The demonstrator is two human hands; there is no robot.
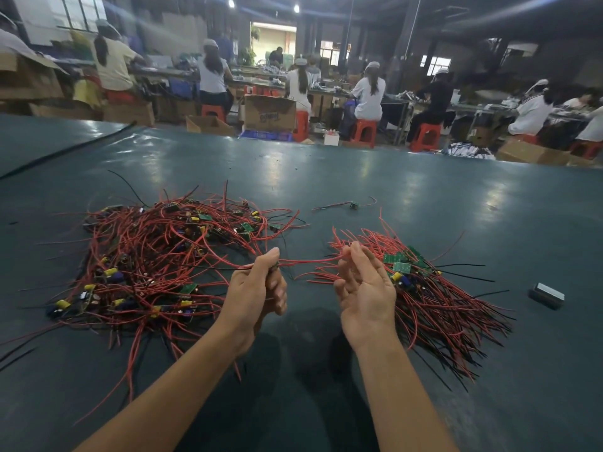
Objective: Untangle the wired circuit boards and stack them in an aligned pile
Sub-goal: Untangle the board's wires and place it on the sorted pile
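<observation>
Head view: left hand [261, 288] pinches 1 board [276, 265], probably; right hand [365, 285] loose-fingered at its wires [306, 261]. Untangling; next, pull clear, add to pile [404, 267].

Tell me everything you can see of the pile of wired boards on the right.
The right pile lies on the dark green table: small green circuit boards bunched near its far end, their thin red and black wires mostly fanning roughly parallel toward the near right. It looks loosely aligned, not tangled. The right hand covers its left edge; contact can't be told.
</observation>
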